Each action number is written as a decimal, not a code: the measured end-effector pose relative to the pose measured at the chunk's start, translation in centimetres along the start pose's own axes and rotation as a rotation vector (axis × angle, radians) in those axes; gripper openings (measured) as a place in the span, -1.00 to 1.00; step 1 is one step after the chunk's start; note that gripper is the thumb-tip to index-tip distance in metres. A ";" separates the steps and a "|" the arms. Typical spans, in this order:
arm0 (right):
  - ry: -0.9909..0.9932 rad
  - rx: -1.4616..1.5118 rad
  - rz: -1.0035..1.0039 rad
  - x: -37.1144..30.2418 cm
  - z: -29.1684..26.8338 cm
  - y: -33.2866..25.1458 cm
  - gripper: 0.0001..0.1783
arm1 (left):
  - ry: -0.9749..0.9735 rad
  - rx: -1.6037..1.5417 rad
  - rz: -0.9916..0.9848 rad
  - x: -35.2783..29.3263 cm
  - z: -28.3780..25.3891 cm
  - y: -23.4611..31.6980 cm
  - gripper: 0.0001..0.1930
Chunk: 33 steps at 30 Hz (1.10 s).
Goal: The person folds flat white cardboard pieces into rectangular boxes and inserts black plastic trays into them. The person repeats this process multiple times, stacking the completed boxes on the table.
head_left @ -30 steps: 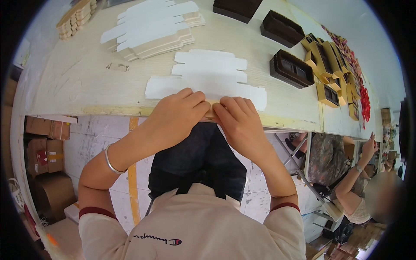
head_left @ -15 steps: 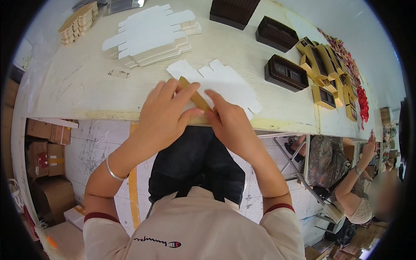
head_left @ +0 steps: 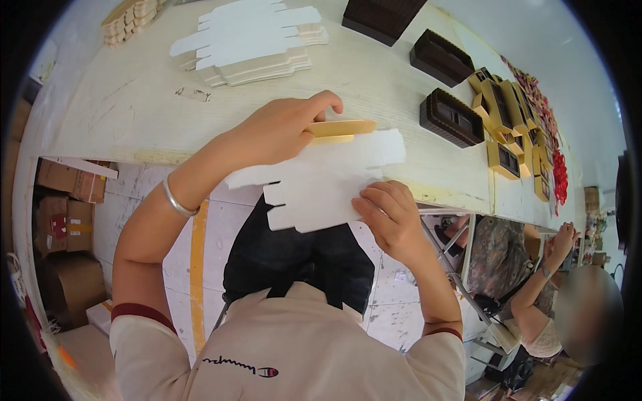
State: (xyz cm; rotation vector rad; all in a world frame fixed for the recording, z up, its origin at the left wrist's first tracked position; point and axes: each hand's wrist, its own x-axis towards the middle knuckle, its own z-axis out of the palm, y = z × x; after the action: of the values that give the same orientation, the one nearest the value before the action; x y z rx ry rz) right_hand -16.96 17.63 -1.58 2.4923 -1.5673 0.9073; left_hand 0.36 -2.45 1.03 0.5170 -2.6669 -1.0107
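Observation:
A flat die-cut box blank, white on its upper face, lies partly over the table's front edge above my lap. Its far side is folded up and shows a gold face. My left hand pinches the left end of this gold strip, with the index finger reaching past it. At the blank's near right edge, my right hand grips the card with curled fingers; its thumb is mostly hidden.
A stack of white box blanks sits at the far left, beside pale stacked pieces. Dark brown trays stand to the right, near gold boxes and red ribbons. Another person's hand is at far right.
The blank has turned and come toward me, over the table edge. My right hand has moved right and nearer, onto its edge. My left hand has shifted away from me along the gold fold.

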 end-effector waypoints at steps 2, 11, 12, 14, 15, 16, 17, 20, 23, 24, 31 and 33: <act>-0.060 0.087 0.186 1.1 -0.1 0.3 -0.74 | 0.010 0.016 0.039 0.3 0.0 -0.2 -0.63; 0.062 -0.060 -0.067 3.9 2.6 -0.1 -0.65 | 0.011 0.102 0.121 -0.7 -0.1 -0.8 -0.89; 0.015 0.004 -0.016 3.7 2.5 -0.6 -0.63 | 0.017 0.114 0.122 -0.8 0.0 -0.7 -0.88; 0.043 -0.037 -0.030 3.4 3.2 -0.1 -0.66 | 0.014 0.179 0.121 -1.1 0.4 -0.1 -0.92; 0.057 -0.059 -0.037 3.3 3.4 0.1 -0.68 | 0.013 0.212 0.123 -1.3 0.5 0.3 -0.93; 0.051 -0.041 -0.019 3.7 3.4 0.0 -0.70 | -0.022 0.218 0.120 -1.9 0.2 1.0 -0.97; 0.045 -0.022 0.002 4.1 3.3 -0.3 -0.72 | -0.059 0.223 0.116 -2.6 -0.4 1.8 -0.94; -0.007 -0.013 0.041 5.1 3.0 -0.7 -0.80 | -0.038 0.336 0.192 -4.0 0.1 1.9 -0.83; -0.103 -0.056 0.085 5.8 2.5 -0.6 -0.87 | 0.022 0.404 0.204 -4.3 0.9 1.6 -0.77; -0.139 -0.075 0.103 6.0 2.3 -0.4 -0.88 | 0.038 0.411 0.190 -4.3 1.1 1.6 -0.76; -0.192 -0.234 0.275 3.3 -3.0 4.2 -0.77 | 0.058 0.392 0.031 -4.4 1.3 2.8 -0.78; -0.064 -0.205 0.256 3.2 -3.1 2.5 -0.63 | 0.070 0.411 -0.022 -3.8 1.8 3.6 -0.77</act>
State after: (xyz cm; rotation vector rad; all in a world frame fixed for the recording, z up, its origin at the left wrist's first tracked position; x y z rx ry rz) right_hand -19.48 14.95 1.97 2.2383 -1.9243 0.6559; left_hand 2.31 2.65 1.76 0.6466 -2.8150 -0.4331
